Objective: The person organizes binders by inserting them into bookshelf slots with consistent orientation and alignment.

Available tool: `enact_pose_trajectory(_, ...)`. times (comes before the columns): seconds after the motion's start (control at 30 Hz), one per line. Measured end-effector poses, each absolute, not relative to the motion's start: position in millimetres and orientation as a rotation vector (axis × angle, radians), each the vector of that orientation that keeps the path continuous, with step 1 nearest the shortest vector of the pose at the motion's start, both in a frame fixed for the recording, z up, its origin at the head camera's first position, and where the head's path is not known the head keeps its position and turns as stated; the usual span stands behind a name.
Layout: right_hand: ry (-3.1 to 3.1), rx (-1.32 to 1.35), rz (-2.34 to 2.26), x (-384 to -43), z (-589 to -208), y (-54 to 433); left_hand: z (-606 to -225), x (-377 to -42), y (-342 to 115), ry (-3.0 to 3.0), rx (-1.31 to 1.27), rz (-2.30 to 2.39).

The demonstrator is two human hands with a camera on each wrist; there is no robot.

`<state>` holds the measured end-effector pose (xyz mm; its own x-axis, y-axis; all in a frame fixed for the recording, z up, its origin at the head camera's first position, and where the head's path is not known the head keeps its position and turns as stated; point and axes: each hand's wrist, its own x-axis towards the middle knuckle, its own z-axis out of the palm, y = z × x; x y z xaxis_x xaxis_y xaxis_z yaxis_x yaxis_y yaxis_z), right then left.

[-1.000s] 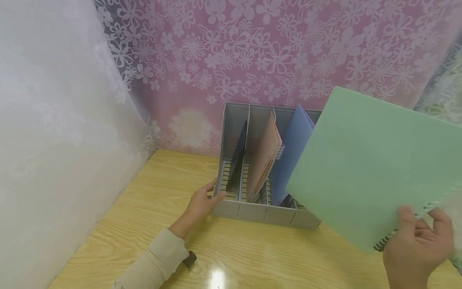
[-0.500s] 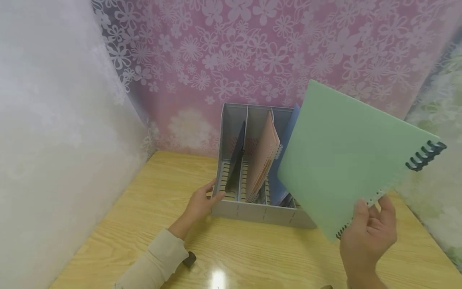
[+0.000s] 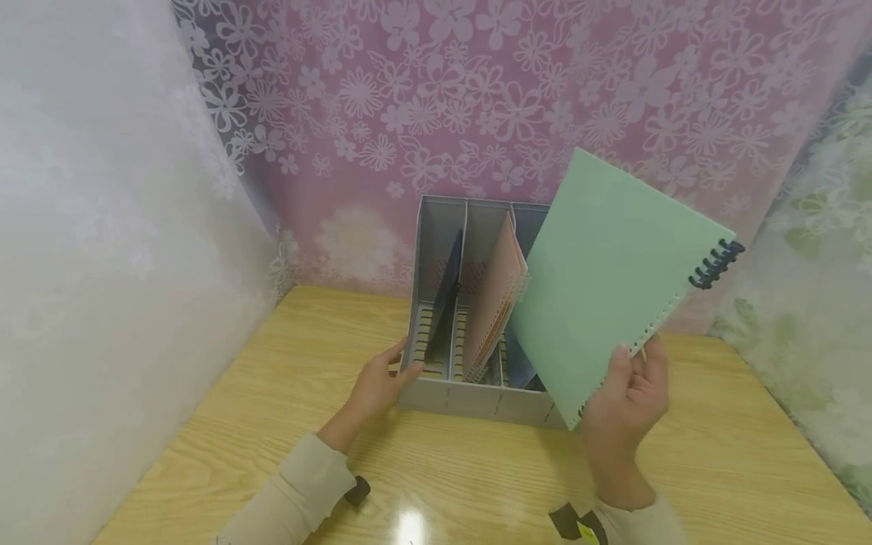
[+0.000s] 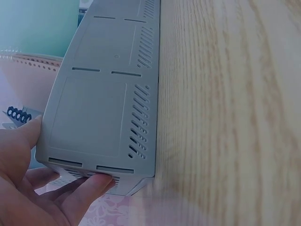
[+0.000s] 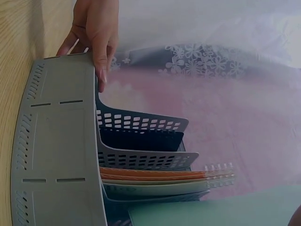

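Note:
A grey plastic file organizer with upright dividers stands on the table. My left hand grips its front left corner, thumb over the front edge and fingers against the outer side. My right hand pinches a light green spiral notebook by its punched edge, tilted over the organizer's right part. The notebook's black binding coils show at the right. A dark notebook leans in the leftmost slot, a pink notebook in the second. Behind the green cover, a blue notebook is mostly hidden.
The wooden table extends on both sides of the organizer. Pink floral cloth hangs close behind it. A pale wall covering borders the left, and a pale green leafy one the right.
My right hand has carried the green notebook leftward, from beside the organizer to in front of its right slots, covering most of the blue notebook. The left hand has kept its grip on the corner.

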<state>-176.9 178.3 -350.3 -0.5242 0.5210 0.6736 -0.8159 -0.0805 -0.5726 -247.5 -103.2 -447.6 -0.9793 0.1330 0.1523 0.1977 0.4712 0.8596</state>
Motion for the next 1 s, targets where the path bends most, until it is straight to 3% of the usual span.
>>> enact_pose_trajectory(1.0,-1.291,0.236,1.682,-246.7,-361.7,136.1,-449.6,-248.9,-103.8,-2.62,-0.328,-1.582)
